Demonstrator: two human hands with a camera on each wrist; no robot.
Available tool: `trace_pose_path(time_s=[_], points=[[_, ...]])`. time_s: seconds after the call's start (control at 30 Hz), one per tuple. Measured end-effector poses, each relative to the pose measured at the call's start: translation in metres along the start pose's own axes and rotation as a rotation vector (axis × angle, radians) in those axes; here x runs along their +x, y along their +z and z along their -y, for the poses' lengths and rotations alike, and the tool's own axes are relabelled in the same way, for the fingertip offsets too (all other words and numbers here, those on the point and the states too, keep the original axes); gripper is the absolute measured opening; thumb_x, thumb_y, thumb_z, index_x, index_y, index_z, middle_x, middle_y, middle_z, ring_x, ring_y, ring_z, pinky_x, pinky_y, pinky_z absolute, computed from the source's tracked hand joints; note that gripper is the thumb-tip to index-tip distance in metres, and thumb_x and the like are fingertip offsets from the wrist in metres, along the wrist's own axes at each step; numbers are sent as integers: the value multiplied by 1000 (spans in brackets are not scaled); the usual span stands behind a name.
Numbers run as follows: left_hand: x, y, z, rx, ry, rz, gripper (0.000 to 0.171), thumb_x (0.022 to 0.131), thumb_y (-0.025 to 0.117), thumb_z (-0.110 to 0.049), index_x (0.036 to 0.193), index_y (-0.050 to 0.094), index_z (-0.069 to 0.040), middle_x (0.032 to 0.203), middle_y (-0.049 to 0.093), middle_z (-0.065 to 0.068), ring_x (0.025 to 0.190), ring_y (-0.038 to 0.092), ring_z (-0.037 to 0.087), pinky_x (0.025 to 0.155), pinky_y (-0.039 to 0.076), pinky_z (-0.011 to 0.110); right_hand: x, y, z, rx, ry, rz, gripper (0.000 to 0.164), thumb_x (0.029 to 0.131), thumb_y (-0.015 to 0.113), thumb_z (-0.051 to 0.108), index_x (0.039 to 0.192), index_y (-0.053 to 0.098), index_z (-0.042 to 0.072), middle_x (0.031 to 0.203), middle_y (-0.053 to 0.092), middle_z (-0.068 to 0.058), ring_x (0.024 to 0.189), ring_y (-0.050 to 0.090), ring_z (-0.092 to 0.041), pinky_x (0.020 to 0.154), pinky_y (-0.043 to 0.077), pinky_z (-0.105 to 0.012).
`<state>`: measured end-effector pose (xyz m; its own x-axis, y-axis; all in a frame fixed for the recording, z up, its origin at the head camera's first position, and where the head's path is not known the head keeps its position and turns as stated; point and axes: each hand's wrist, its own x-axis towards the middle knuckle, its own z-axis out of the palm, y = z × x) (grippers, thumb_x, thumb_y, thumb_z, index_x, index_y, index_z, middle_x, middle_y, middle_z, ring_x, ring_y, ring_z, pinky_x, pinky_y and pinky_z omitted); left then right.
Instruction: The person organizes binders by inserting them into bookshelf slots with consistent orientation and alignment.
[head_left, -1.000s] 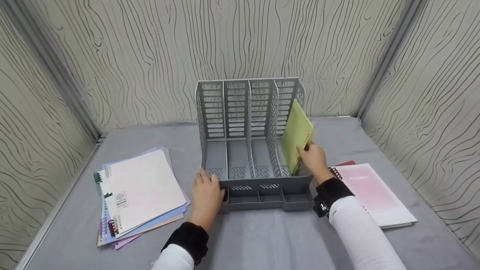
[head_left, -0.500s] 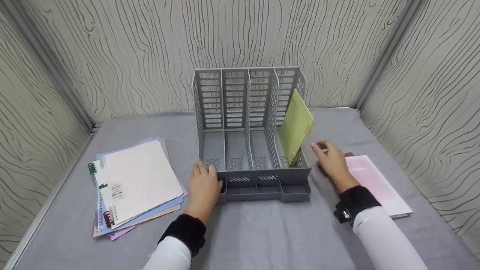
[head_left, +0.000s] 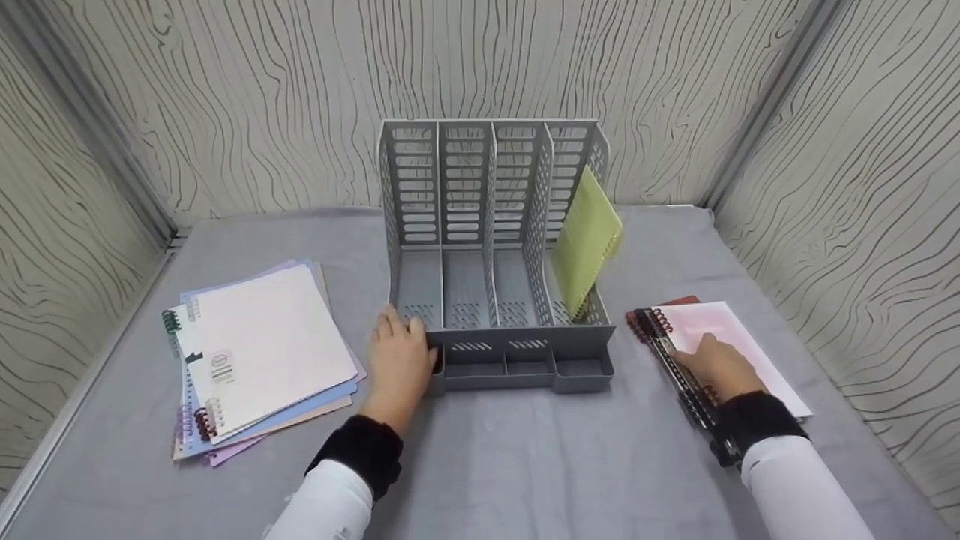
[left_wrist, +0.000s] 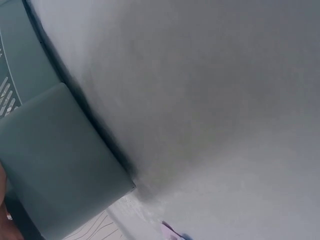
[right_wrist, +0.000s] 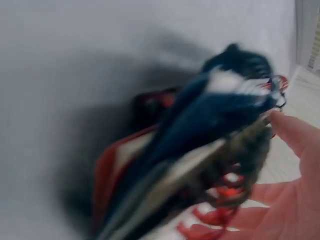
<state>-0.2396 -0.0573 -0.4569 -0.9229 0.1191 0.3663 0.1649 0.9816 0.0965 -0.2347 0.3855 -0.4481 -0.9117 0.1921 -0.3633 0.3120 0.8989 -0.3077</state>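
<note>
A grey file organizer [head_left: 465, 285] with upright dividers stands mid-table, small bins along its front. A yellow-green spiral notebook [head_left: 585, 244] leans in its rightmost slot. My left hand [head_left: 401, 367] holds the organizer's front left corner; in the left wrist view, the corner's outer wall [left_wrist: 65, 160] hides most of its fingers. To the right, my right hand [head_left: 720, 367] lies over the pink-and-white spiral notebook [head_left: 750, 337], its thumb at the dark ringed spine [head_left: 679, 382] beside it. In the blurred right wrist view, the thumb touches this spine, but the fingers' hold is unclear.
A stack of spiral notebooks, a white one [head_left: 274, 345] on top, lies left of the organizer. Under the right-hand pile, a red cover [head_left: 682, 301] shows. Patterned panels [head_left: 285, 97] enclose the table's back and sides.
My right hand has let go of the yellow-green notebook, which stays in the slot, and moved right and down onto the pink-and-white notebook. My left hand has kept its place on the organizer.
</note>
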Motion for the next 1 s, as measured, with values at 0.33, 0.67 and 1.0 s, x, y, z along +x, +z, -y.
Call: trace_pose_path(time_s=[0.33, 0.67, 1.0], points=[[-4, 0, 3, 23, 7, -34, 47, 79, 72, -38, 93, 51, 3, 126, 45, 38, 112, 49, 45, 91, 43, 48, 3, 9, -5, -103, -85, -98, 49, 93, 49, 34, 107, 47, -13, 80, 51, -20, 71, 50, -32, 67, 42, -48], [1, -1, -2, 37, 6, -15, 50, 80, 71, -41, 96, 52, 3, 127, 45, 37, 113, 49, 44, 92, 43, 48, 5, 10, -5, -137, -103, -170, 40, 88, 48, 14, 108, 36, -18, 86, 52, -34, 74, 54, -44, 68, 44, -56], [2, -2, -2, 35, -6, 1, 49, 81, 70, -40, 96, 52, 2, 129, 43, 36, 115, 47, 44, 95, 41, 47, 4, 13, -10, -125, -180, -309, 26, 93, 36, 3, 114, 37, -11, 88, 53, -37, 79, 54, -53, 67, 45, -59]])
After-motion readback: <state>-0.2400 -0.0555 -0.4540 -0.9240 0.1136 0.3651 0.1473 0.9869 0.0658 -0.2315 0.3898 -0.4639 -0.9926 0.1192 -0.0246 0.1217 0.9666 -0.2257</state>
